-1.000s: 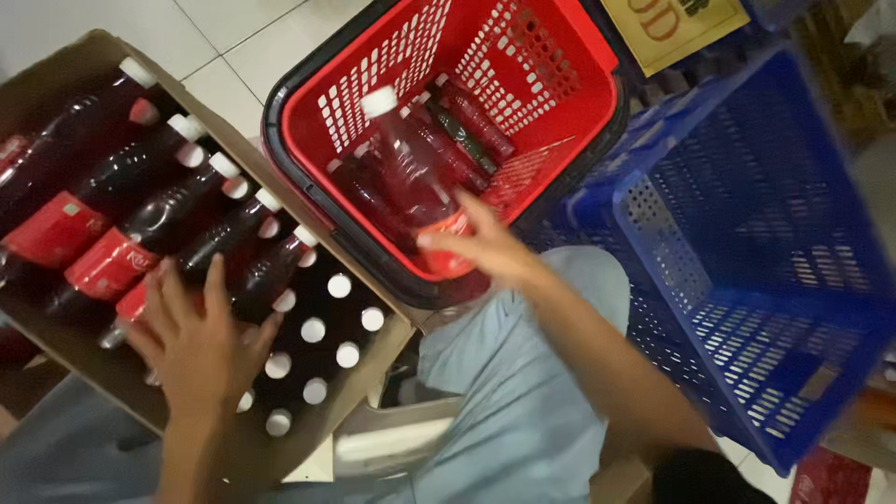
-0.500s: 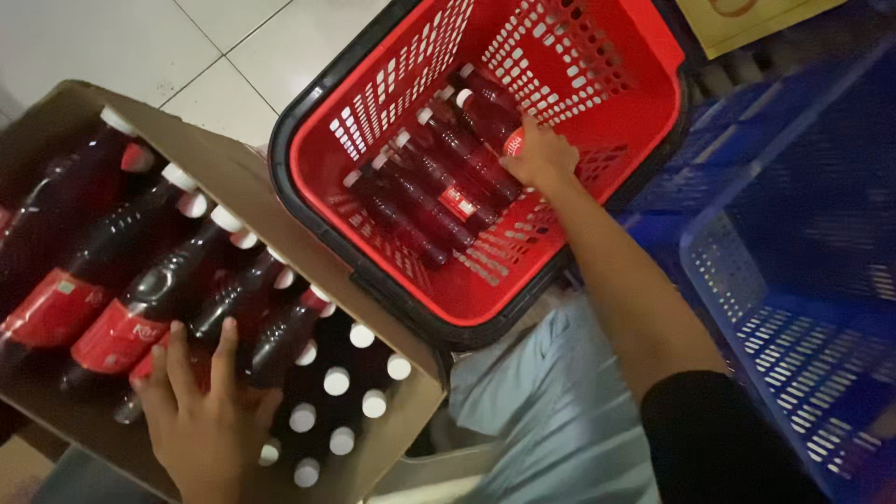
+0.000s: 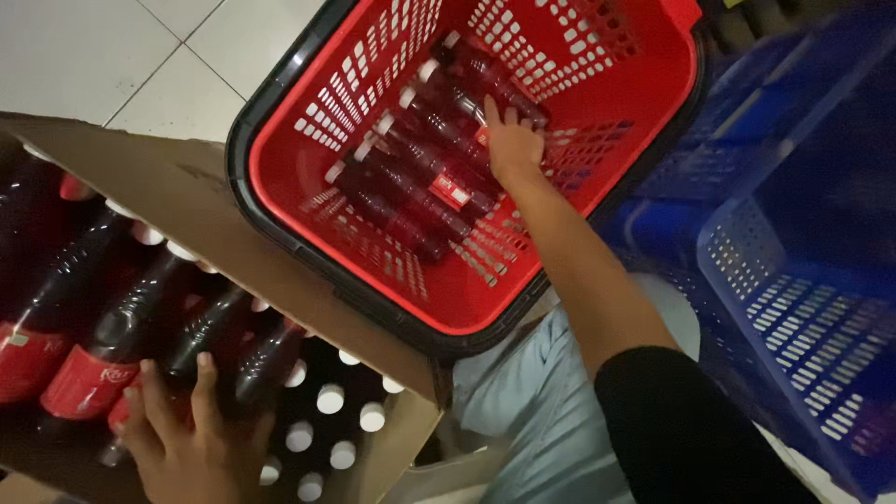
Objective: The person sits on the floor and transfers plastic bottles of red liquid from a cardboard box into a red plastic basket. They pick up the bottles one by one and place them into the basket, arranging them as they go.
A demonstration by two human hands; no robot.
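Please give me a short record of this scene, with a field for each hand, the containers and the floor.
right hand: reaches into the red basket, resting on the dark bottles lying side by side there
left hand: open, lies on the dark bottles with red labels in the cardboard box
box contents: more bottles stand upright, white caps showing
blue crates: to the right of the basket
floor: pale tiles

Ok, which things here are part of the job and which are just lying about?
In the job: right hand, bottles lying in the red basket, left hand on bottles in the cardboard box.
Lying about: blue crates.
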